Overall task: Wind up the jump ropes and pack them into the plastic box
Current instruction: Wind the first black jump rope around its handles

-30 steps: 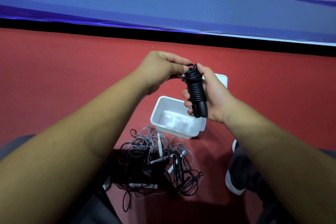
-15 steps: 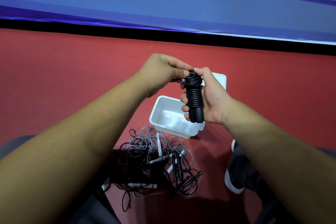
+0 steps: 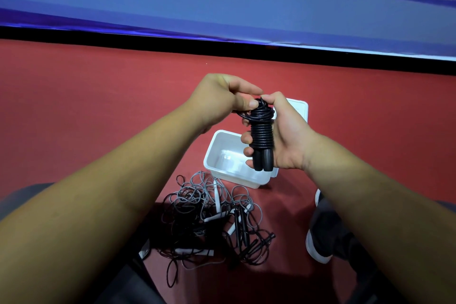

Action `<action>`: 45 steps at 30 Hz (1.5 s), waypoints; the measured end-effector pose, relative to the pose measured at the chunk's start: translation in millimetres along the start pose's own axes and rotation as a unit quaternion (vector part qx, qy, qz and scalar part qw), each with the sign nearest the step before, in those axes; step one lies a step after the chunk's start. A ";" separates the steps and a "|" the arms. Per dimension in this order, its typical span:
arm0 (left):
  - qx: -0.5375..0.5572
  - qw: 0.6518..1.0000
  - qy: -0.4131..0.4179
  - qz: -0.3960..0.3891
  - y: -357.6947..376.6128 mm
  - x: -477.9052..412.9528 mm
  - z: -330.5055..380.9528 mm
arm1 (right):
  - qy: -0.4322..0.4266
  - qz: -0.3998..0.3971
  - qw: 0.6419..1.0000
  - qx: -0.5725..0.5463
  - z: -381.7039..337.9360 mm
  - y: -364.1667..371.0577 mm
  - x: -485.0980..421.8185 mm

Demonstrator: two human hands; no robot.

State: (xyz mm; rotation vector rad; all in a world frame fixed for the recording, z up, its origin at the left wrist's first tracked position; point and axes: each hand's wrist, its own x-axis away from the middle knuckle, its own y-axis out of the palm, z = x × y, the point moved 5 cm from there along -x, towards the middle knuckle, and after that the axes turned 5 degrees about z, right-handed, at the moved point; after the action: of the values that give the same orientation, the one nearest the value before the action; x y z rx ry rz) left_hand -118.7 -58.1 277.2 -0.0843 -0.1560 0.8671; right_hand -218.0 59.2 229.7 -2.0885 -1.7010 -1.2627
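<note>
Over the last second the wound black jump rope (image 3: 262, 136) had sunk a little toward the plastic box (image 3: 210, 155). The work at its top had also tightened: a small loop of cord now stood out to the left of the coils, where the left hand (image 3: 222, 99) was tucking in the free end. By my reading the winding of this rope was all but finished, and only securing the tail remained before it could go into the box.

The right hand (image 3: 286, 138) held the bundle upright, its grip closed round the coils with the thumb up at the top and the fingertips showing on the far side. The two handle ends stuck out below the palm. The left hand came in from the side with its wrist bent, its grip pinched shut on the cord at the crown of the bundle and touching the right thumb.

The rope hung in the air above the box, which sat open on the red floor (image 3: 98, 111), with nothing visible in the part not hidden by the hands, and with a white lid (image 3: 299, 107) just behind it. The tangled jump ropes (image 3: 209, 217), grey and black, lay heaped near the box, not yet wound.
</note>
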 end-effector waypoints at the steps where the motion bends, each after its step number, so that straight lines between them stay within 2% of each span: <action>1: 0.002 1.000 -0.004 -0.003 -0.1 -0.2 -0.1 | 0.001 -0.001 1.000 0.002 0.0 -0.5 0.3; 5: 0.025 0.999 -0.031 0.011 -1.6 -2.2 -3.1 | -0.014 0.000 1.000 0.010 -1.9 -2.2 -0.8; 10: 0.007 1.000 0.020 0.010 0.0 -3.6 -1.6 | -0.041 -0.006 0.999 -0.001 -7.5 -3.9 -3.7; 22: -0.049 0.997 0.060 0.009 3.1 0.2 8.2 | -0.036 0.004 0.999 0.000 -2.9 -1.0 -3.6; 30: -0.081 0.991 0.069 0.077 4.7 -3.1 -2.4 | -0.045 0.060 0.997 -0.013 -3.4 -2.8 -6.9; 38: -0.221 0.957 0.174 0.066 9.1 1.1 17.8 | -0.067 0.042 0.996 -0.045 -10.7 -4.8 -1.3; 45: -0.307 0.923 0.227 0.051 10.3 5.9 27.9 | -0.088 0.025 0.994 -0.053 -12.9 -0.2 -1.1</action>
State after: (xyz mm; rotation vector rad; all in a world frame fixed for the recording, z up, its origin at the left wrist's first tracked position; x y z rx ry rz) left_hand -127.5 -46.7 303.8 -0.8829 0.0176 0.8535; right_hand -224.5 50.8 236.9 -2.3524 -1.6723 -1.2117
